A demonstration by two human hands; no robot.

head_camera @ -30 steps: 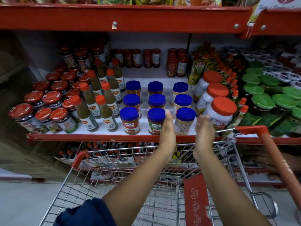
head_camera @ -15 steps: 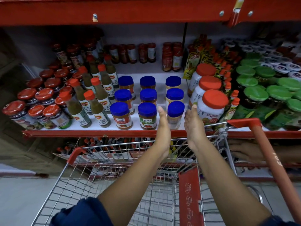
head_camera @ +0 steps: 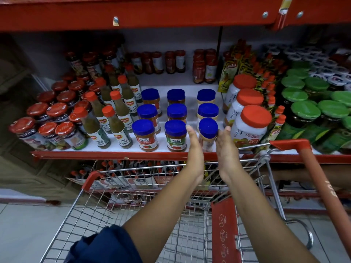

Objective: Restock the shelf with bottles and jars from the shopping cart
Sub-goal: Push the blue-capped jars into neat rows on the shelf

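Two shelves frame the scene: the red upper shelf (head_camera: 152, 14) overhead and the white stocked shelf (head_camera: 176, 82) with its red front edge below. Under them stands the wire shopping cart (head_camera: 144, 211), its red handle (head_camera: 322, 179) at the right; what can be seen of its basket holds no bottles or jars. On the stocked shelf, three big jam jars (head_camera: 250, 126) with orange-red lids stand in a column at the right, beside green-lidded jars (head_camera: 305, 109). At the left sit red-lidded jars (head_camera: 57, 112), then green chilli sauce bottles (head_camera: 115, 122). In the middle, nine blue-lidded jars make a grid of three rows. The front right jar of that grid, the pale jar (head_camera: 208, 133), stands upright at the shelf's front edge between both hands. The left hand (head_camera: 194, 150) and right hand (head_camera: 226, 150) are flat, fingers straight, palms facing each other on either side of it; whether they touch its sides I cannot tell.
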